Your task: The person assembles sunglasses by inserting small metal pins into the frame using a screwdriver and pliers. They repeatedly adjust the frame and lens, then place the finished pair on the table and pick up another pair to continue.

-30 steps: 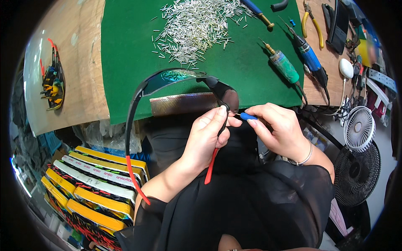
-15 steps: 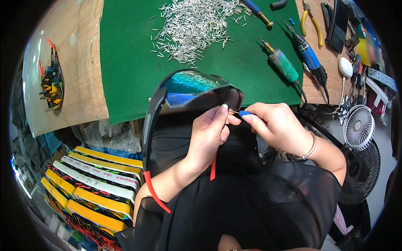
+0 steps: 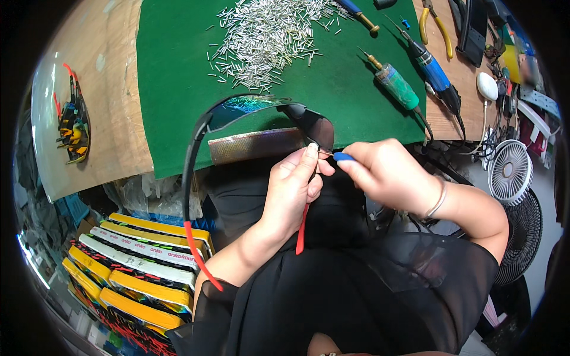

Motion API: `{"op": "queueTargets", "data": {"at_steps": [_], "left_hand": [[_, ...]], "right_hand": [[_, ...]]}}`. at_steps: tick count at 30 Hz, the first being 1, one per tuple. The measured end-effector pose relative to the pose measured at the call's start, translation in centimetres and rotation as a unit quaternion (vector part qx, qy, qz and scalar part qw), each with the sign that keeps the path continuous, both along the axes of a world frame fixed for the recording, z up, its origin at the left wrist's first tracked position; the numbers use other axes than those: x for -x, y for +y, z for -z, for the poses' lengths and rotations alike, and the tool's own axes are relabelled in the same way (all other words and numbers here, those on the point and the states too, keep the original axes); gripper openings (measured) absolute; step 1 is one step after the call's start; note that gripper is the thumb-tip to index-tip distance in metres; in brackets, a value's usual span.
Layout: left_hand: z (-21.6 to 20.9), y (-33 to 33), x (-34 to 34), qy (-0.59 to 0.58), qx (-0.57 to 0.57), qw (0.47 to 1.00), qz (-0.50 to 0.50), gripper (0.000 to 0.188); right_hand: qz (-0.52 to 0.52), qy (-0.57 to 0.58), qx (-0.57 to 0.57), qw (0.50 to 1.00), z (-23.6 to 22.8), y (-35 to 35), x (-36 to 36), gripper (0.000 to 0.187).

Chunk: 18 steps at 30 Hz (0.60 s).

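Observation:
My left hand (image 3: 291, 187) is closed on a pair of wraparound sunglasses (image 3: 316, 127) with a dark frame and mirrored lenses. Its thumb presses near the hinge at the right end of the frame. Both temples end in red tips, one hanging below my left palm, the other lying over my left forearm. In my right hand (image 3: 395, 175), pinched between thumb and fingers, is a small screwdriver (image 3: 343, 156) with a blue handle. The thin shaft points left at the hinge beside my left thumb. Fingers hide its very tip.
Small metal pins (image 3: 261, 44) lie piled on a green mat (image 3: 178, 118). To the right are a green-handled tool (image 3: 396, 86), a blue corded tool (image 3: 436, 74), yellow pliers (image 3: 436, 26) and a white fan (image 3: 509, 172). Boxes of glasses (image 3: 145, 288) stand lower left; more glasses (image 3: 74, 127) lie far left.
The sunglasses have tilted and swung a little left, so less of the mirrored lens shows. Both hands keep their grip, and the screwdriver stays at the hinge. The whole view has shifted slightly.

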<state>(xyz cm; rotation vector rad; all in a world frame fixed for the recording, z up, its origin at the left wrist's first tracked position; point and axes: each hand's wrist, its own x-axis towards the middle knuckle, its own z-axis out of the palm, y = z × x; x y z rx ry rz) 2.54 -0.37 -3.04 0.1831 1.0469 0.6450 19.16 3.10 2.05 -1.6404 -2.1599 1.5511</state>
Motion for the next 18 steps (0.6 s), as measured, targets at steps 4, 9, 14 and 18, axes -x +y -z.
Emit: {"op": "queueTargets", "data": {"at_steps": [4,9,14,18], "left_hand": [[-0.2,0.1,-0.1,0.006,-0.001,1.000,0.001,0.029],[0.2,0.0,0.2,-0.033,0.033,0.999,0.008,0.029],[1.0,0.6,0.1,-0.079,0.064,0.995,-0.006,0.035],[1.7,0.5,0.2,-0.096,0.067,0.993,-0.012,0.037]], "right_hand": [[-0.194,-0.101,-0.348,0.912,1.1,-1.6,-0.5,0.021],[-0.025,-0.017,-0.011,0.999,-0.7,0.7,0.2,0.021],[0.011,-0.014,-0.075,0.997,-0.3,0.9,0.8,0.022],[0.019,-0.038,-0.041,0.998,-0.7,1.6,1.2,0.023]]}}
